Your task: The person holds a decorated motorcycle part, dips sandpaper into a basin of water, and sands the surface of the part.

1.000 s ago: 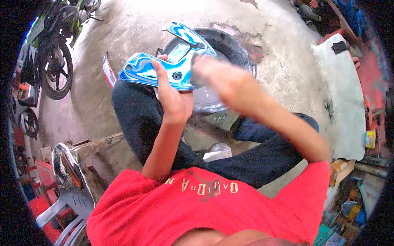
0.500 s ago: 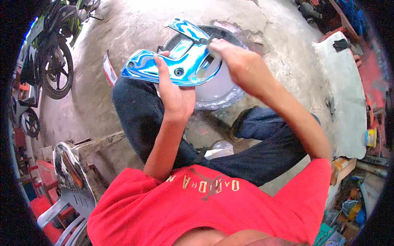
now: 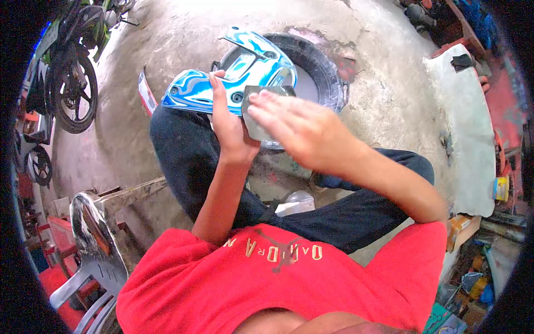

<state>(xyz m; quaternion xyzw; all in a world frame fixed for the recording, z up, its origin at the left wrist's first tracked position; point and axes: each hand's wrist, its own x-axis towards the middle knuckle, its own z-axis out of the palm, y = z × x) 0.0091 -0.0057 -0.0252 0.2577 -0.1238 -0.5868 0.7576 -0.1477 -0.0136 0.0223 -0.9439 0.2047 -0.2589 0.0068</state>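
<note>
A glossy blue-and-white swirled plastic panel (image 3: 194,96), like a motorcycle fairing, is held above my lap and a round basin. My left hand (image 3: 233,131) grips its lower edge, thumb on the front face and fingers behind. My right hand (image 3: 295,122) presses a grey sheet, seemingly sandpaper (image 3: 255,129), against the panel's lower right part with extended fingers. The sheet and hand hide that part of the panel. Below, the dark-rimmed basin (image 3: 332,72) holds cloudy liquid.
Motorcycle wheels (image 3: 73,92) stand at the left, and a red-and-white piece (image 3: 147,93) lies beside my knee. A plastic chair (image 3: 97,245) is at lower left. To the right are a pale board (image 3: 464,139) and a small yellow can (image 3: 502,188).
My right hand has moved down and left from the panel's right side to its lower edge, bringing the grey sheet into plain view. The panel has shifted slightly left.
</note>
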